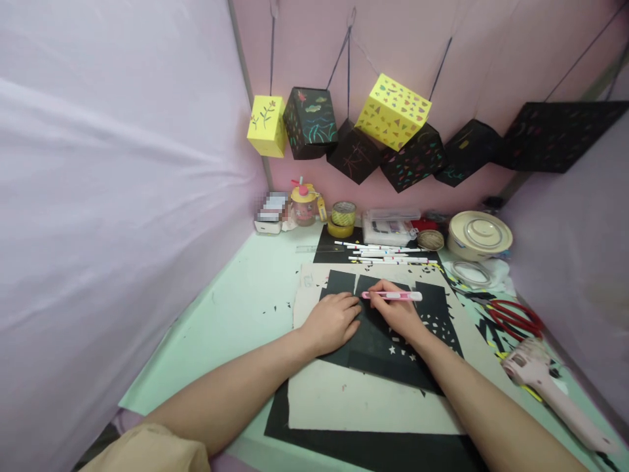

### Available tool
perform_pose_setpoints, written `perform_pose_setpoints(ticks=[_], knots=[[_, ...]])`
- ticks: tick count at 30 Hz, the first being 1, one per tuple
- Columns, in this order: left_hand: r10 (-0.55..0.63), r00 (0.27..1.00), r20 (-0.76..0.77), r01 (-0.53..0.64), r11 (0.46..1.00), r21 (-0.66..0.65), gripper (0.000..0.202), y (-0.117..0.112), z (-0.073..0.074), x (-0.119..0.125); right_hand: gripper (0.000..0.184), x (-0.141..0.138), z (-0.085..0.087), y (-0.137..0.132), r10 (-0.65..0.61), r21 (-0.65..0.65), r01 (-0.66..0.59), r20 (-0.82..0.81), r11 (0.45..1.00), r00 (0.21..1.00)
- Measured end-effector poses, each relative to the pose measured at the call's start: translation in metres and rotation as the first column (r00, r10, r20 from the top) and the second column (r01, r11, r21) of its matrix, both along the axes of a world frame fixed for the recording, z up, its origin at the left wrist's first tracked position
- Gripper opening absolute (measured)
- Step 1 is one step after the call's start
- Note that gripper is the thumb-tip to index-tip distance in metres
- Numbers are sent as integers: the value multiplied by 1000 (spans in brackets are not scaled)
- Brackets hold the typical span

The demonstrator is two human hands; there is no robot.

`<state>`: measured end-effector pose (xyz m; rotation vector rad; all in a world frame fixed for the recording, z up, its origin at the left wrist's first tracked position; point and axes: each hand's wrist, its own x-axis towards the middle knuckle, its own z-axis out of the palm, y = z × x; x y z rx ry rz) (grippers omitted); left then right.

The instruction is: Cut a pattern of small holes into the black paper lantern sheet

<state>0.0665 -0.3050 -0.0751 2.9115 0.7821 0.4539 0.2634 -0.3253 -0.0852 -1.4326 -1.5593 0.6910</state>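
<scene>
Black card [381, 357] with flaps along its far edge lies on a pale cutting board [324, 406]. Small holes pierce its right part, including star shapes. My left hand [335, 322] rests flat on the card's left part, fingers stretched out, holding nothing. Just to its right, my right hand [396, 311] grips a pink and white craft knife [405, 296] like a pen. The knife's front end points left, close to my left fingertips and near a flap's edge. Its blade is too small to make out.
Several white pens [388, 252] lie behind the board. Red-handled scissors [514, 318], a glue gun [545, 387] and black scraps are at the right. Tape rolls [341, 219], a drink bottle [303, 206] and a round lidded box [479, 235] stand behind. Decorated paper boxes [310, 124] hang above.
</scene>
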Motion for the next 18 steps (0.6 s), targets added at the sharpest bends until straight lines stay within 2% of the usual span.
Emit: perform_pose_setpoints(ticks=[9,15,18], knots=[[-65,997,-49,66,998,22,32,1,1,-1,16,1,0,0,-27,22,27,3,999,1000],[101,995,-9,-101,995,9,41,2,0,0,16,3,1,0,-64,10,65,-59,998,996],[136,991,6,-136,991,-7,39,3,-1,1,15,4,1,0,-76,1,76,-79,997,994]])
